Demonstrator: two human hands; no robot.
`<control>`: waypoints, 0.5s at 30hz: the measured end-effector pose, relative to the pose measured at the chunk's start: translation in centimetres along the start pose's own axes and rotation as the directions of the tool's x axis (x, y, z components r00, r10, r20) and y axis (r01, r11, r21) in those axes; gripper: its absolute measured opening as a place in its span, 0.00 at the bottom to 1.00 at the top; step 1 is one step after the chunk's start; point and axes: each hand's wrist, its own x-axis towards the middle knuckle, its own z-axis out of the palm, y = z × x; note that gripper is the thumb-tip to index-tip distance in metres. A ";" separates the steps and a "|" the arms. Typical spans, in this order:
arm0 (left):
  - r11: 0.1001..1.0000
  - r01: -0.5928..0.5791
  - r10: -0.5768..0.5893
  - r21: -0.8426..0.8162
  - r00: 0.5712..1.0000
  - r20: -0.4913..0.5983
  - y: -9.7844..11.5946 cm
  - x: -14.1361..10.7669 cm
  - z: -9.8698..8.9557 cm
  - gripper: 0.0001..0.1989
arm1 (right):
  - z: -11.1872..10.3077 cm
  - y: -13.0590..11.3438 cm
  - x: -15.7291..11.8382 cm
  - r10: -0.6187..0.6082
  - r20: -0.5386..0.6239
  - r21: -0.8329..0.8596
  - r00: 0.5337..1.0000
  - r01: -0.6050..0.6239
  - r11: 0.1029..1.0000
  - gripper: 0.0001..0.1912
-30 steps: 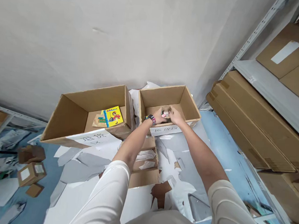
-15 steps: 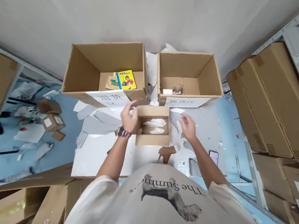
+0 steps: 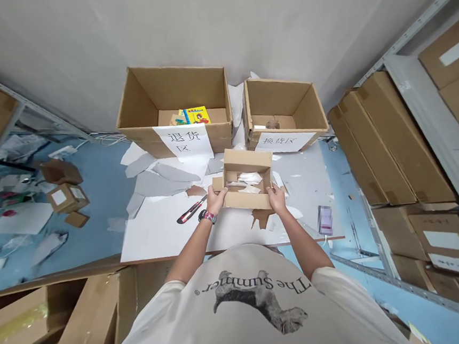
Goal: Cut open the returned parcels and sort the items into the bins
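Both my hands grip a small open cardboard box at its near left and right sides, just in front of me. My left hand, with a wristwatch and a beaded band, holds the left side. My right hand holds the right side. White paper scraps lie inside the small box. Beyond it stand a large carton labelled 退货区, holding a yellow picture book, and a smaller carton labelled 换货区.
A red-and-black utility knife lies on the white board near my left hand, among torn paper. A blurred phone lies to the right. Metal shelves with flat cartons stand at right; small boxes and papers cover the blue floor at left.
My hands have come in from either side and now grip the small box. Earlier they were spread apart above it, and before that they were inside the right-hand carton.
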 end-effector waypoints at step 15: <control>0.978 -0.206 0.147 0.038 0.804 0.576 7.0 -10.7 11.3 0.29 | -18.4 5.8 -19.2 0.072 -0.392 0.064 0.917 -0.051 0.997 0.26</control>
